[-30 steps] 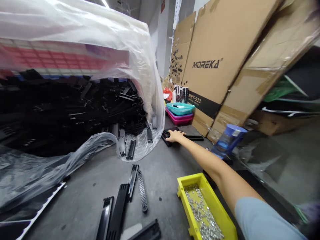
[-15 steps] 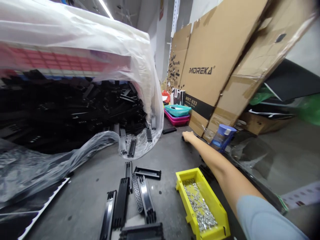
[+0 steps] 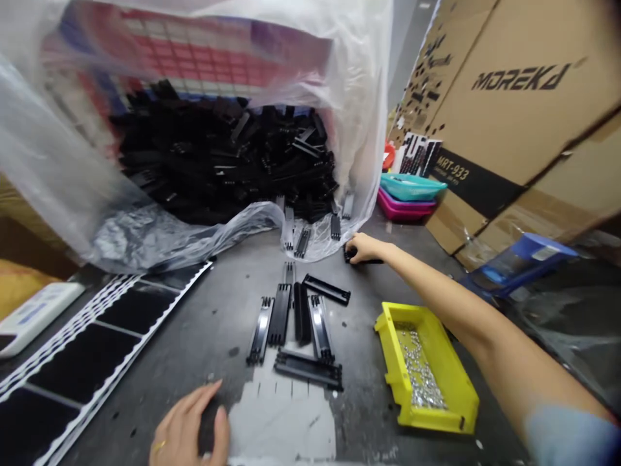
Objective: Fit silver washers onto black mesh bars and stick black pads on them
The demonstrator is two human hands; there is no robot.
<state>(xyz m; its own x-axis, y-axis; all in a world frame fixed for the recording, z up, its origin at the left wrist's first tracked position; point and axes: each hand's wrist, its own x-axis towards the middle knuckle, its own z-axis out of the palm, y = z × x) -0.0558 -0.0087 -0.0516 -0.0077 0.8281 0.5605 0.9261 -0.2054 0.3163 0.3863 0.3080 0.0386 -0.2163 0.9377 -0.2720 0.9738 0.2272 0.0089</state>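
My right hand [image 3: 363,248] reaches far forward, fingers curled round a black plastic bar [image 3: 348,254] at table level, close to the plastic bag's edge; the hand hides much of the bar. My left hand [image 3: 189,427], with a ring on one finger, is low in the view, thumb and fingers apart and holding nothing. Ahead of it lies a loose group of black plastic bars with small pegs at their ends, among them a crosswise bar [image 3: 309,369], an upright bar [image 3: 280,315] and a tilted one [image 3: 326,288]. A whitish sheet [image 3: 284,421] lies beside that hand.
A big clear bag [image 3: 361,97] holds a heap of black bars [image 3: 228,162]. Right of centre stands a yellow bin [image 3: 453,362] of small shiny metal parts. Stacked baskets [image 3: 412,188], a blue container [image 3: 521,262] and cartons [image 3: 509,123] line the right. Black sheets [image 3: 101,336] lie left.
My view has turned left and down. My left hand has come into view at the bottom. My right hand has moved left, nearer the bag's edge.
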